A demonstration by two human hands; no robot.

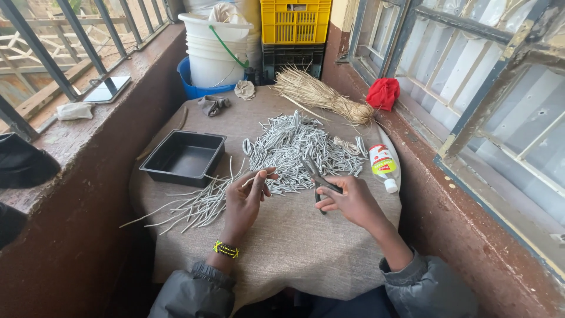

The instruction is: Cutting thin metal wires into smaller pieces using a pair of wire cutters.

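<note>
Your left hand (244, 197) pinching a thin grey stick (254, 178), your right hand (347, 200) closed around what look like pliers (318, 184), stick pile (294, 150) beyond, black tray (183, 156) left.

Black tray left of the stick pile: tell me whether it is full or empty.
Empty. The black tray shows only its bare dark floor; the grey sticks lie on the cloth beside it, none inside.
</note>
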